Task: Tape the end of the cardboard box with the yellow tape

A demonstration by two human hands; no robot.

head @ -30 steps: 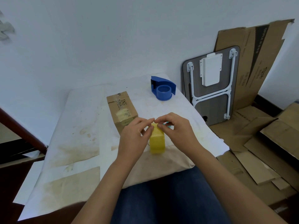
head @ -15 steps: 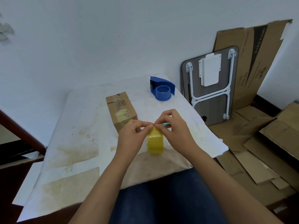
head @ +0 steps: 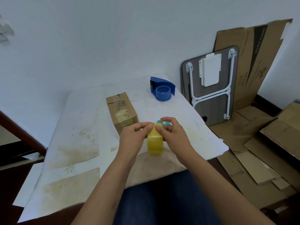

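A roll of yellow tape [head: 155, 142] stands on edge near the front of the white table [head: 81, 127]. My left hand [head: 134, 135] and my right hand [head: 172, 133] both pinch the top of the roll with thumb and forefinger. A small cardboard box [head: 121, 109] lies just behind my left hand, its near end partly hidden by my fingers and showing strips of yellowish tape. A small teal object with a pink dot [head: 164, 123] peeks out behind my right fingers.
A blue tape dispenser [head: 162, 90] sits at the table's far right corner. A folded grey table with white legs [head: 211, 88] leans on the wall to the right, with flattened cardboard [head: 259, 143] on the floor beside it. The table's covering is stained.
Both hands shifted slightly up and away with the roll, and their fingertips closed in on its top. The teal object now shows behind my right fingers.
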